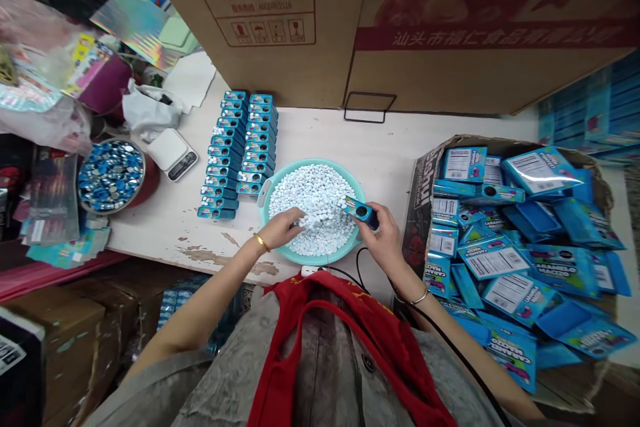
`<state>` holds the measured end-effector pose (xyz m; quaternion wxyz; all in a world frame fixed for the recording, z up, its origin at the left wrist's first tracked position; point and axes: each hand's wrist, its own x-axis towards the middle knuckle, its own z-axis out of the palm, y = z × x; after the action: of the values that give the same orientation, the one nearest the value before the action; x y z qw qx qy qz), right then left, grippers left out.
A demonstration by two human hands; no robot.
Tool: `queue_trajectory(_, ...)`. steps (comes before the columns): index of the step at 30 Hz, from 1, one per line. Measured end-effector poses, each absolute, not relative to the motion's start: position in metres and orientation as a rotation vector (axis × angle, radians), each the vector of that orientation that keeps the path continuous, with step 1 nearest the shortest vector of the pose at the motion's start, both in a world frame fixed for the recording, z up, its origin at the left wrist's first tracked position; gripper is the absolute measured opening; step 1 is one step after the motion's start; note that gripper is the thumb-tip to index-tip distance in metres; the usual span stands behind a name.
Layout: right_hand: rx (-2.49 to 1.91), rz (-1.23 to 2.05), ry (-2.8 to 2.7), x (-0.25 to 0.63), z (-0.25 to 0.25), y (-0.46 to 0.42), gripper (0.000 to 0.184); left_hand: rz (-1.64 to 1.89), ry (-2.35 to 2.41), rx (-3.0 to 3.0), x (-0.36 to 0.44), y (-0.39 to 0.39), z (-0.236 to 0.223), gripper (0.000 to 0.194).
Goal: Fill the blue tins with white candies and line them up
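Holding a small blue box (357, 208) over the right side of a pale green basin (325, 259), the person's right hand (384, 237) has its grip closed around one end, thumb along the near side and fingers along the far side. The other end points left, over the basin, and a few white pieces (300, 190) show right at it. From where I am, a dark round spot is visible on the face of the box.

The left hand (286, 227) is down in the basin at its left side, its fingers among the white pieces that fill most of it. Its fingers are bent and partly buried, so I cannot tell how far open that grip is, or whether any pieces are pinched in it. A gold bracelet (261, 242) circles that wrist; a thin bangle (420, 297) sits on the other.

The basin rests on the worn white counter (320, 140), near the edge by the person's red apron (280, 333). Just beyond its left handle run two rows of similar blue boxes (259, 140), and one in the outer row has white pieces at its end. Farther left lies a small white scale (175, 153). Right of the basin, an open carton (417, 207) is heaped with blue packs (495, 257).
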<state>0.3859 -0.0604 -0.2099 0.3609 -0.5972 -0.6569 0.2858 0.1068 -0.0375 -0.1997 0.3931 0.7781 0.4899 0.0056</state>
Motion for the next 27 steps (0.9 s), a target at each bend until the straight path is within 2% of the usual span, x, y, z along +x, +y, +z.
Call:
queue_trajectory(4, -1.437, 0.681, -1.885, 0.374, -0.215, -0.059, 0.03, 0.02, 1.184, 2.099, 0.102, -0.031, -0.145, 0.025)
queue_trajectory(9, -1.306, 0.605, -2.055, 0.358, -0.216, -0.061, 0.039, -0.462, 1.234, 2.296, 0.141, -0.019, -0.088, 0.023)
queue_trajectory(12, -1.281, 0.598, -2.052, 0.352, -0.215, -0.062, 0.039, -0.678, 1.317, 2.398, 0.169, -0.022, -0.062, 0.033)
queue_trajectory(16, -1.305, 0.629, -1.987, 0.352, -0.219, -0.064, 0.039, -0.696, 1.332, 2.492, 0.185, -0.027, -0.044, 0.037)
queue_trajectory(19, -1.325, 0.66, -1.96, 0.357, -0.222, -0.065, 0.038, -0.648, 1.356, 2.466, 0.167, -0.024, -0.054, 0.03)
queue_trajectory(21, -1.358, 0.68, -1.931, 0.362, -0.223, -0.064, 0.036, -0.607, 1.434, 2.39, 0.144, -0.019, -0.078, 0.024)
queue_trajectory(27, -1.464, 0.721, -1.797, 0.381, -0.214, -0.061, 0.03, -0.472, 1.577, 2.033, 0.111, -0.02, -0.201, 0.022)
